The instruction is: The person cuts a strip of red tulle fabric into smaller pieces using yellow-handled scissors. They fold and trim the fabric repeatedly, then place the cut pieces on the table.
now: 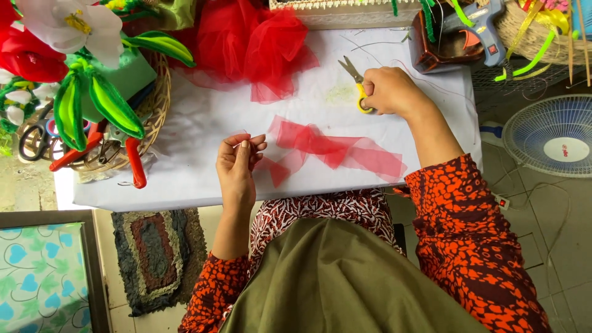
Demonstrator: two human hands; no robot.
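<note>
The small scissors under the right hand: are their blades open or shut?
Shut: the scissors' blades lie together in one point, flat on the white table.

right hand [390, 90] on scissors [356, 83] | left hand [239, 161] pinching red tulle [336, 150]

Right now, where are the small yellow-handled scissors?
In the head view, the scissors lie on the white table, right of centre, under the right hand, just above the red tulle bow.

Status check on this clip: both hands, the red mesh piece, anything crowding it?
Left hand pinching a thin thread, just left of the red mesh strip. Right hand gripping yellow-handled scissors, apart from the mesh. Red tulle bundle lies beyond, not touching.
</note>
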